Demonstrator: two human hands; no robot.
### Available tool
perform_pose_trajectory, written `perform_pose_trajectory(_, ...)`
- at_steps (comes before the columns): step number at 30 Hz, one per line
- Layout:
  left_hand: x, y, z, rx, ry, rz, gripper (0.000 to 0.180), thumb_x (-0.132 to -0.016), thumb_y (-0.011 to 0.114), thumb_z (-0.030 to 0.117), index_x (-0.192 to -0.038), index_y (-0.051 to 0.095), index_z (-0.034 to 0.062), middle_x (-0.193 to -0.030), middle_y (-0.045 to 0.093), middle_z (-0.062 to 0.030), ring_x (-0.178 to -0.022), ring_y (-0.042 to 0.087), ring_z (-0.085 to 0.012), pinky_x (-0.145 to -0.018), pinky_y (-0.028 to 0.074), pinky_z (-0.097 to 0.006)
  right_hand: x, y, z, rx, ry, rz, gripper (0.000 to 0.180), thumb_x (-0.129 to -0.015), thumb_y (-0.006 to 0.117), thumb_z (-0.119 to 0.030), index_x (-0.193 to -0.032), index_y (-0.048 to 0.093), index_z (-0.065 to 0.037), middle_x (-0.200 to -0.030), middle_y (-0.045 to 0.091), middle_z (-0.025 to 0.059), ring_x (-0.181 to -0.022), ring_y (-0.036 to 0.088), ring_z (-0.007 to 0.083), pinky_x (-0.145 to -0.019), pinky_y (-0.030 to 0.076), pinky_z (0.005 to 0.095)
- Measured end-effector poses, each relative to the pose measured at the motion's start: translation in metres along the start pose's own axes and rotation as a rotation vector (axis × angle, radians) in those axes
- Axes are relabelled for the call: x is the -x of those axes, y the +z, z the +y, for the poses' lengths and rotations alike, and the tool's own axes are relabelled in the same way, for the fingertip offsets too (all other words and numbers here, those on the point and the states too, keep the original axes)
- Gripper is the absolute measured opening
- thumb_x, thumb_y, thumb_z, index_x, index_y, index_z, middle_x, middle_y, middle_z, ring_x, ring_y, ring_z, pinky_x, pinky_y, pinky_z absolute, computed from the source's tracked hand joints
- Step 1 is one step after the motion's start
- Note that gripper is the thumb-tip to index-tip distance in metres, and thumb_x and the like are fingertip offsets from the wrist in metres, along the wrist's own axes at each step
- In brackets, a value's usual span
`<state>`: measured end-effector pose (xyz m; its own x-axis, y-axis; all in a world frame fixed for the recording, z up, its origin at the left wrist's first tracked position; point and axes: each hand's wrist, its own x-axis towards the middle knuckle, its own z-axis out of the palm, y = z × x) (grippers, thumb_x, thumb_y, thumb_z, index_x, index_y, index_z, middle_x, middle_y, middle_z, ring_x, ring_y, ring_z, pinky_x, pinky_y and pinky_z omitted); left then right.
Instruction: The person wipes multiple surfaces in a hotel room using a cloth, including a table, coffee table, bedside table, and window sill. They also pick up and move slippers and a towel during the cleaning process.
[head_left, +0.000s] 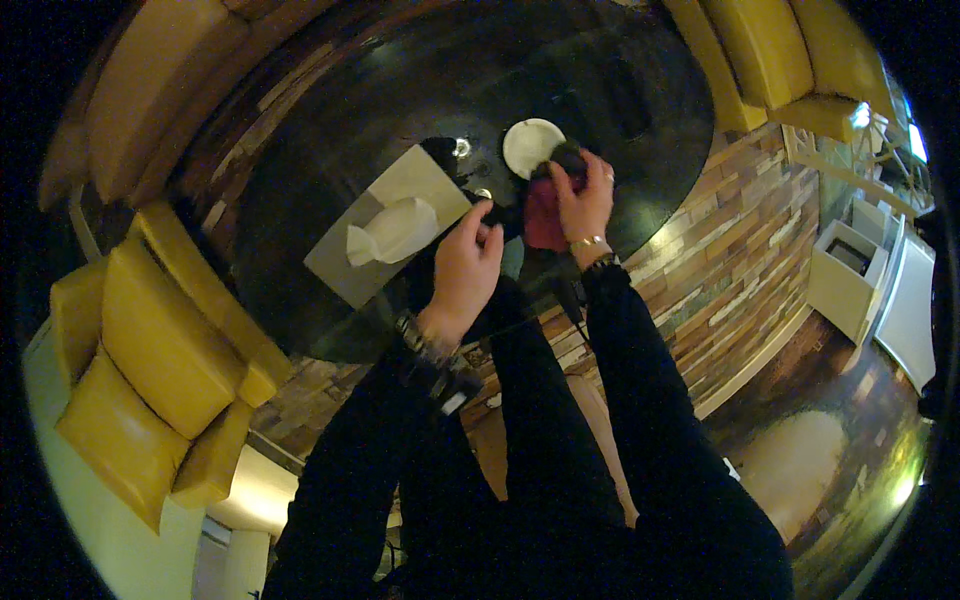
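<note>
The dark red cloth (543,215) hangs from the right hand (583,200), whose grip is closed around its top and a small dark thing I cannot make out. The cloth's long side runs down from that hand toward the person. The left hand (466,268) is just beside it, fingers pinched together; I cannot tell what they hold. Close by on the dark round table (330,190) sit 1 white saucer (530,145) and 1 tissue box (390,230). Yellow seats (160,350) stand around.
</note>
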<state>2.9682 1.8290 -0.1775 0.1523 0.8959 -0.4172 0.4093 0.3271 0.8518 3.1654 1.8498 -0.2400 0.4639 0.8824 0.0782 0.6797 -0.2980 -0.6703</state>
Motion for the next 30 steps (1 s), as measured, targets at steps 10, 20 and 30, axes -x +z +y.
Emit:
perform_pose_trajectory(10,-0.123,0.07,-0.022,-0.348,-0.104,0.139,0.031,-0.092,0.05,0.019,-0.115,0.059,0.0005,-0.104,0.065,-0.0243,-0.097,0.061,-0.042,-0.083,0.049,-0.046,-0.015,0.028,0.008,0.35,-0.454,-0.49,0.059,-0.071,0.072,-0.029,-0.125,0.055,-0.012,-0.145,0.038,0.0112,-0.138,0.026,0.036,-0.111,0.023,0.0546)
perform_pose_trajectory(20,-0.121,0.064,-0.019,-0.388,-0.011,0.122,0.024,-0.09,0.055,0.017,-0.108,0.066,0.0054,-0.092,0.067,-0.0219,-0.085,0.064,-0.04,-0.074,0.05,-0.044,-0.042,-0.017,0.015,0.279,-0.298,-0.683,0.055,-0.059,0.074,-0.011,-0.113,0.065,-0.018,-0.129,0.045,0.0134,-0.118,0.042,0.0377,-0.096,0.039,0.0492)
perform_pose_trajectory(30,-0.126,0.062,-0.021,-0.461,-0.013,0.043,0.023,-0.088,0.058,0.017,-0.106,0.066,0.0038,-0.088,0.066,-0.0221,-0.083,0.064,-0.0398,-0.072,0.051,-0.044,-0.039,-0.007,0.027,0.206,-0.569,-0.636,0.04,-0.059,0.072,-0.006,-0.098,0.068,-0.013,-0.141,0.041,0.009,-0.131,0.034,0.0357,-0.099,0.038,0.0496)
